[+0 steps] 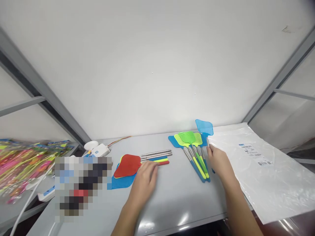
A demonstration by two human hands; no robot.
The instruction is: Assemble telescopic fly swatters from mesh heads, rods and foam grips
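My right hand (219, 160) is closed round the metal shaft of a blue fly swatter (204, 127), its mesh head raised above the table. Just left of it lies a fanned pile of green, yellow and blue fly swatters (188, 137), heads toward the wall and handles toward me. My left hand (145, 178) bends its fingers down over the neck of a red fly swatter (126, 165); the fingertips are partly hidden. Under the red head are yellow and blue ones (123, 183), with coloured handles (163, 161) sticking out right of the hand. Several metal rods (157, 153) lie behind them.
A white plastic bag (275, 183) with a printed label covers the table's right side. At the left are a white plug adapter (99, 150), a blurred-out patch and cables. Packaged colourful items (27, 167) fill a shelf further left. A wall stands behind the grey table (177, 200).
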